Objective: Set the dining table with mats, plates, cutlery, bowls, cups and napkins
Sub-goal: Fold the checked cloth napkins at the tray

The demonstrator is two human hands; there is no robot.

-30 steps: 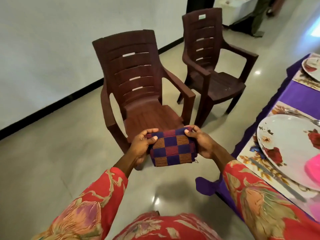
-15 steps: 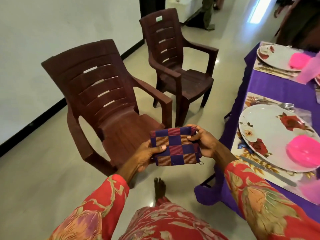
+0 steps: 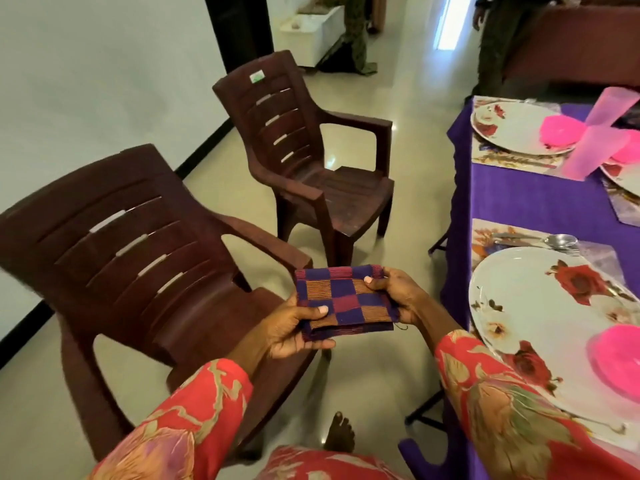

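Note:
A folded checked napkin (image 3: 346,301) in purple, red and orange is held level above the floor, left of the table. My left hand (image 3: 291,329) grips its near left corner, thumb on top. My right hand (image 3: 398,296) pinches its right edge. On the purple tablecloth (image 3: 526,199) to the right, a floral plate (image 3: 540,313) with a pink bowl (image 3: 616,362) sits on a patterned mat (image 3: 485,237); a spoon (image 3: 554,240) lies beyond the plate. A second plate (image 3: 509,126) with a pink bowl (image 3: 561,129) stands farther back beside a pink cup (image 3: 595,133).
Two brown plastic armchairs stand on the tiled floor, one close at the left (image 3: 138,271), one farther back (image 3: 308,168). My bare foot (image 3: 341,434) shows below. People's legs (image 3: 356,32) and a white box (image 3: 308,32) are at the far end.
My view has swung right, bringing more of the table in. The napkin has moved toward the table and tilted flatter; both hands keep their grip.

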